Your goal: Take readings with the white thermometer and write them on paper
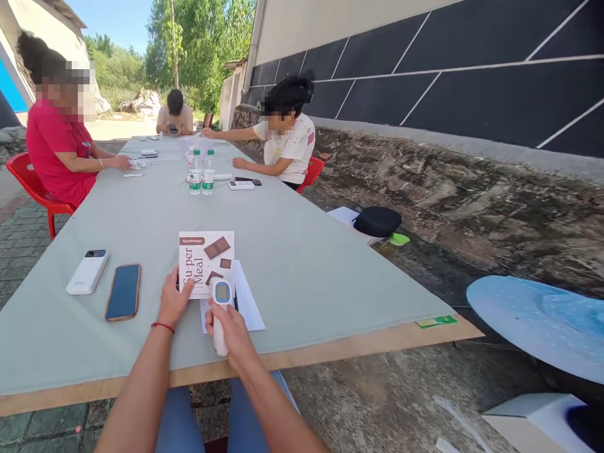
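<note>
My left hand (174, 296) grips the lower left side of a white and brown meal box (201, 261), held upright with its printed front toward me. In my right hand (232, 324) is a white infrared thermometer (219, 333), its small blue-framed screen facing me. The thermometer's head overlaps the lower right corner of the box; whether they touch I cannot tell. A sheet of paper (250, 308) lies on the table beneath both hands, with a dark pen-like strip partly hidden behind the thermometer.
Left of my hands lie a phone (123, 292) and a white power bank (88, 272). Two water bottles (207, 173) stand farther up the cloth-covered table (330, 283). Three people sit around it, one at the left (61, 138), one at the right (290, 141), one at the far end.
</note>
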The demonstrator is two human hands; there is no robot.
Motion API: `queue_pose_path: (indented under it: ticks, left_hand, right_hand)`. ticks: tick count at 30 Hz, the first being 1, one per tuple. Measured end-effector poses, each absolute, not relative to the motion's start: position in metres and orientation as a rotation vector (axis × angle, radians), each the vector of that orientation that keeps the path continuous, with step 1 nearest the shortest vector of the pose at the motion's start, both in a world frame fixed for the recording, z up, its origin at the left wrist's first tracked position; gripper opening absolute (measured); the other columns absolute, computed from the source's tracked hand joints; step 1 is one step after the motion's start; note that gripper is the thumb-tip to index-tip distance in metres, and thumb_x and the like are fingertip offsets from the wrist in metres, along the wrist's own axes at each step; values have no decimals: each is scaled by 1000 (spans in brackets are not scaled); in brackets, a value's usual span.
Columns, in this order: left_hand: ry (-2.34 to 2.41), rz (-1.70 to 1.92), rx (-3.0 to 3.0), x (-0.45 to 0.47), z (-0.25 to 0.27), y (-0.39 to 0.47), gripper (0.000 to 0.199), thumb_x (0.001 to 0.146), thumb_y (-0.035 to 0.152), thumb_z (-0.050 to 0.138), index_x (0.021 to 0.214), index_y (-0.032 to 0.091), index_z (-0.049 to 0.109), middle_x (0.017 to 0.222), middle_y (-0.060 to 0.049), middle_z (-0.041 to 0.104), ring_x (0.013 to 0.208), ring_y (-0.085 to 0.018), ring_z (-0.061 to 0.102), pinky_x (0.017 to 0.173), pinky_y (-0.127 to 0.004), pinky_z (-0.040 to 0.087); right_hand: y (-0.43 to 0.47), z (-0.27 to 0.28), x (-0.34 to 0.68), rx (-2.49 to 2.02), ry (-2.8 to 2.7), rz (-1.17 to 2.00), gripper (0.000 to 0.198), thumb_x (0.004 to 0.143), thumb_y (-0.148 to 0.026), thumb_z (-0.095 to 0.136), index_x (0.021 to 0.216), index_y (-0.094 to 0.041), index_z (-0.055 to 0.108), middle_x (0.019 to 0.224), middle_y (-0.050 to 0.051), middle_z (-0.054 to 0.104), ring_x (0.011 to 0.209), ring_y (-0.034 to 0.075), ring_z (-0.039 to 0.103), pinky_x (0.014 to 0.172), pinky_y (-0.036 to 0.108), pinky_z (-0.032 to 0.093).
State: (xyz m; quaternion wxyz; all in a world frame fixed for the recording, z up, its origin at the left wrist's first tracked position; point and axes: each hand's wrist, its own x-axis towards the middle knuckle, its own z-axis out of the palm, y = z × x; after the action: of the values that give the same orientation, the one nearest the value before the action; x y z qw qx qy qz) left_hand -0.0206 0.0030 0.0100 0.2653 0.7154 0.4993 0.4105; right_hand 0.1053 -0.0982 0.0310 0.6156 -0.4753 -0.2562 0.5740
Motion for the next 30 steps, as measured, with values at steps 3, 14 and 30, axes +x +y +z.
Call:
queue_pose_path:
  ticks: [3,14,30]
  left_hand:
    - [1366,1089,1927,-21,10,4,52,89,55,45,127,21,52,117,-10,64,109,-27,57,95,-42,45]
    - [1387,1090,1911,-18,8,0,51,88,55,46,125,20,55,111,-10,64,102,-26,58,91,-41,46]
    - [1150,1124,1767,-35,-1,7,68,72,55,69,127,16,56,120,-12,62,111,-29,58,97,-44,45]
  right_hand:
    - [-99,30,104,-1098,-582,1316,35,68,-52,68,73,-19,57,55,-4,53,47,11,47,48,25,36]
    - [-99,23,109,-1133,-623,1277,35,69,-52,68,74,-19,57,58,-3,56,48,11,47,50,26,37]
    - [-158,122,121,-992,-1008,1188,22,80,-42,59,79,-20,55,65,-2,50,63,14,43,60,27,37]
